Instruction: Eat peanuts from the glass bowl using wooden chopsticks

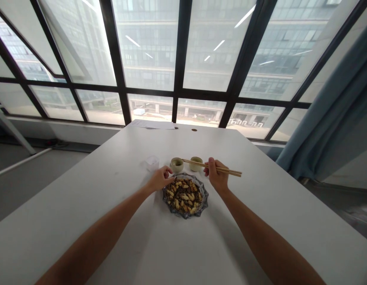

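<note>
A scalloped clear glass plate (204, 204) holds peanuts in their shells (188, 196) mixed with dark-striped seeds. My left hand (160, 179) is at the plate's upper left rim, thumb and curled fingers apart; whether it touches the rim I cannot tell. Just behind the plate stand two small pale-green cups, the left cup (176, 169) with something dark inside and the right cup (195, 168) partly behind the chopsticks. In my right hand (217, 176) is a pair of wooden chopsticks (229, 171), their tips pointing left at the left cup's rim. Nothing visible is pinched between the tips.
A small see-through container (152, 163) stands left of the cups on the white table (112, 221). Paper sheets (154, 125) lie at the far edge, near two round holes. Beyond are large windows (150, 43), with a blue curtain (326, 107) at right.
</note>
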Demonstrator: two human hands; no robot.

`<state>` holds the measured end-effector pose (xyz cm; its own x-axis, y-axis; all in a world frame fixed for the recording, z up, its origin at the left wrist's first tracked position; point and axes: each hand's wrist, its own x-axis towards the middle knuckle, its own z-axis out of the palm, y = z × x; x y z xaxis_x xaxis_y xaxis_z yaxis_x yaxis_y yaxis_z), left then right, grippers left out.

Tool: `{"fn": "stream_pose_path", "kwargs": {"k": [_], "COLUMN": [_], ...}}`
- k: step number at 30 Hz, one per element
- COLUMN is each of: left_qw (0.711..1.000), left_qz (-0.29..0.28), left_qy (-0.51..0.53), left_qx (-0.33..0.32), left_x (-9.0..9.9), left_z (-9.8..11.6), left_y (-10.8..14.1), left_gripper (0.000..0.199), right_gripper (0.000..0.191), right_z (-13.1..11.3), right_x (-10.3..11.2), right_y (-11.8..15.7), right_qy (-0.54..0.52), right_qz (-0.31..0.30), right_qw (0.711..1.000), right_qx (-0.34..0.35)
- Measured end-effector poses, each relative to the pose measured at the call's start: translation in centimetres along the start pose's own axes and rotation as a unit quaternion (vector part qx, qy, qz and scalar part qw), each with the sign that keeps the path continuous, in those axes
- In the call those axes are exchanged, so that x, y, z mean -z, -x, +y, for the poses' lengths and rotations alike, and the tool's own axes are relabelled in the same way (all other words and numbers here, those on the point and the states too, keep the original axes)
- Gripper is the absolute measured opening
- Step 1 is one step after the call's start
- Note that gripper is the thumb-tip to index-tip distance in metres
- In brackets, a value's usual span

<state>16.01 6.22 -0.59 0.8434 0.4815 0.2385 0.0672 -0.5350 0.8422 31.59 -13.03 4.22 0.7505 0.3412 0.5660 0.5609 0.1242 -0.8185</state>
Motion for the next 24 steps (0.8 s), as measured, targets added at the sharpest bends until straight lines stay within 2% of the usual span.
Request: {"fn": "stream_pose_path", "kwargs": {"k": [2, 4, 7, 10, 14, 16, 19, 21, 24], "left_qw": [1.000, 0.999, 0.998, 0.996, 0.995, 0.994, 0.992, 0.990, 0.986], "left_qz": [0.012, 0.022, 0.036, 0.053, 0.046, 0.039, 0.041, 0.043, 0.033], "left_qy": [0.010, 0.023, 0.045, 0.061, 0.077, 0.089, 0.106, 0.121, 0.153], "left_qx": [0.003, 0.015, 0.030, 0.032, 0.038, 0.043, 0.054, 0.058, 0.064], "left_x": [-0.3, -0.6, -1.0, -1.2, -1.1, -0.9, -0.8, -0.7, -0.5], "left_z": [-0.3, -0.7, -1.4, -1.7, -1.7, -1.9, -2.1, -2.1, -2.1], "left_y": [-0.2, -0.2, 0.0, 0.2, 0.1, -0.1, -0.3, -0.2, 0.1], "left_gripper": [0.022, 0.022, 0.023, 0.024, 0.026, 0.029, 0.035, 0.037, 0.039], "right_gripper": [0.050, 0.048, 0.046, 0.050, 0.065, 0.066, 0.065, 0.063, 0.058], "right_z": [0.3, 0.4, 0.2, -0.4, -1.4, -1.9, -2.5, -2.6, -2.2], "right_x": [-1.2, -2.1, -2.5, -1.4, 1.6, 3.2, 4.7, 5.0, 4.6], "right_y": [-0.5, -0.8, -1.0, -0.7, -0.3, -0.2, -0.1, 0.0, 0.4], "right_qy": [0.014, 0.030, 0.050, 0.026, -0.042, -0.042, -0.025, -0.014, -0.011], "right_qz": [-0.021, -0.068, -0.132, -0.114, -0.070, -0.111, -0.213, -0.264, -0.300], "right_qw": [0.999, 0.997, 0.989, 0.993, 0.996, 0.990, 0.969, 0.955, 0.943], "right_qx": [0.022, 0.036, 0.044, 0.027, -0.042, -0.073, -0.121, -0.138, -0.143]}}
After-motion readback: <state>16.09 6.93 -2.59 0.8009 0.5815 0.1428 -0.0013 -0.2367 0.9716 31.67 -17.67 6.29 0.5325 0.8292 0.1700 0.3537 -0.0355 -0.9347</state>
